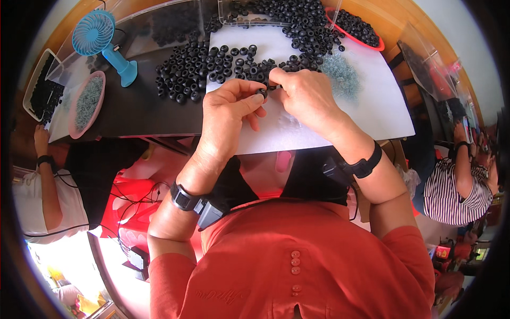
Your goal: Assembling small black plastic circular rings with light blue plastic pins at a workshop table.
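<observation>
My left hand (226, 109) pinches a small black round part with a hole (262, 92) between thumb and forefinger, over a white sheet (281, 135). Just to its right, my right hand (311, 95) is closed, thumb and fingers drawn together at the edge of the black pieces; whatever its fingertips hold is hidden. Loose black ring-like parts (183, 72) are heaped to the left and beyond both hands. Beside the right hand's knuckles lies a pile of tiny clear bluish pieces (341, 75).
A blue fan (125, 66) stands at left, near a pink bowl (72, 123) of clear pieces. At the back are a clear tray (255, 23) and a red tray (380, 47) with black parts. People sit at both sides, one in a striped shirt (451, 194). Cables (133, 199) hang at lower left.
</observation>
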`<state>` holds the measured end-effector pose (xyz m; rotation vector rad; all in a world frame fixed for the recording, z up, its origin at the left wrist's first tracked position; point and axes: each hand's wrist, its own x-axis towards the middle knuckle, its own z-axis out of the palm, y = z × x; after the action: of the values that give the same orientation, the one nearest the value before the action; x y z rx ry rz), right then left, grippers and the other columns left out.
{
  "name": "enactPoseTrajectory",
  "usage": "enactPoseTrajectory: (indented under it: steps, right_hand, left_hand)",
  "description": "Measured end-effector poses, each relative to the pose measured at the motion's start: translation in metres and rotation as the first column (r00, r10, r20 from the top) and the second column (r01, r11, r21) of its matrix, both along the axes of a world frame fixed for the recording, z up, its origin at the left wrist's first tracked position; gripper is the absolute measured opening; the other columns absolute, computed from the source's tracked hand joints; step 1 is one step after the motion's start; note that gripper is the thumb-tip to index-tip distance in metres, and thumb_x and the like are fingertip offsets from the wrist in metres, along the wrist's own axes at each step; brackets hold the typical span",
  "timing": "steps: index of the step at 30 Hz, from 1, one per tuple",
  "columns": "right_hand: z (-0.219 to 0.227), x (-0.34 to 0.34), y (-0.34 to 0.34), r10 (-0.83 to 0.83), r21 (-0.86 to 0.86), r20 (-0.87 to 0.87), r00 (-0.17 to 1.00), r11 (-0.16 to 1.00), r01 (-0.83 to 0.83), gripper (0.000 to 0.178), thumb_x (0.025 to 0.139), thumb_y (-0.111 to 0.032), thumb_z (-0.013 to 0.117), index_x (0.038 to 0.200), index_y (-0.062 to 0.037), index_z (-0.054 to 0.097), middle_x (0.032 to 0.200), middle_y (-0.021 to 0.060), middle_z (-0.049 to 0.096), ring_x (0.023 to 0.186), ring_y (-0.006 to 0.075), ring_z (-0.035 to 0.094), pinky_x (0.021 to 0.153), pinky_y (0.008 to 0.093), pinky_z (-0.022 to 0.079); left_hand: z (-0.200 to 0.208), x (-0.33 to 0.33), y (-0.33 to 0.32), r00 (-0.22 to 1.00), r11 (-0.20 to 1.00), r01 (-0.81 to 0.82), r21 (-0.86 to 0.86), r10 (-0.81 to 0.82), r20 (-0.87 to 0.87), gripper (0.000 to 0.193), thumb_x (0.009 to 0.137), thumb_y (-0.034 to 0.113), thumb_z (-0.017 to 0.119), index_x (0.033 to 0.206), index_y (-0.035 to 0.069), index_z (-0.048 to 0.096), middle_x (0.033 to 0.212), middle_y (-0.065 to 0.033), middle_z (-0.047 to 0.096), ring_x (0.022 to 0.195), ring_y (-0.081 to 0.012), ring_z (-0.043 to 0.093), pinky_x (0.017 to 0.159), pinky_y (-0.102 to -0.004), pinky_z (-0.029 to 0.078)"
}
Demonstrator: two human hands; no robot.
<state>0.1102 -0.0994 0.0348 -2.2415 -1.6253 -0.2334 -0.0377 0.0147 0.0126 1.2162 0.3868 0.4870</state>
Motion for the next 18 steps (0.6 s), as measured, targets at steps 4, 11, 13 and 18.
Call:
enactPoseTrajectory:
  steps: [4,11,13,18]
  right_hand:
    - [-0.005,0.005,-0.001,0.06,0.01,0.044,0.997,0.998,-0.06,0.007,0.08,-0.008,0.066,0.086,-0.0097,0.068,0.067,0.0157,0.068,0.066,0.0366,0.069,0.058,0.0493,0.051]
    - [0.006,-0.001,-0.011,0.072,-0.079,-0.045,0.996,0.994,-0.075,0.005,0.079,-0.007,0.065,0.084,-0.009,0.066,0.068,0.0143,0.068,0.067,0.0367,0.069,0.059,0.0492,0.052]
    - [-0.004,-0.001,-0.009,0.047,-0.022,0.019,0.999,0.999,-0.047,0.006,0.079,-0.008,0.065,0.085,-0.0095,0.067,0.068,0.0135,0.069,0.067,0.0362,0.069,0.059,0.0485,0.052]
    - [-0.002,0.001,-0.007,0.086,0.052,-0.037,0.996,0.995,-0.084,0.007,0.08,-0.008,0.066,0.086,-0.0091,0.066,0.069,0.0133,0.069,0.067,0.0361,0.069,0.059,0.0481,0.052]
  left_hand:
    - [-0.002,-0.004,-0.002,1.0,0.999,-0.009,0.033,0.009,-0.005,0.019,0.094,-0.001,0.062,0.112,-0.008,0.066,0.095,-0.0126,0.069,0.074,-0.0143,0.064,0.057,-0.0246,0.05]
    - [-0.004,-0.007,-0.002,1.0,0.995,-0.002,0.095,0.003,-0.012,0.02,0.094,0.0,0.064,0.113,-0.007,0.067,0.094,-0.0117,0.068,0.075,-0.0132,0.063,0.058,-0.0237,0.049]
    - [-0.004,-0.007,-0.002,1.0,0.994,-0.004,0.107,0.006,-0.017,0.021,0.094,0.001,0.064,0.113,-0.007,0.067,0.094,-0.0114,0.068,0.075,-0.0131,0.063,0.058,-0.0236,0.048]
    - [-0.006,-0.007,-0.002,1.0,0.996,-0.013,0.085,0.013,0.001,0.022,0.094,0.0,0.063,0.115,-0.008,0.067,0.092,-0.0117,0.068,0.074,-0.0134,0.063,0.057,-0.0239,0.048]
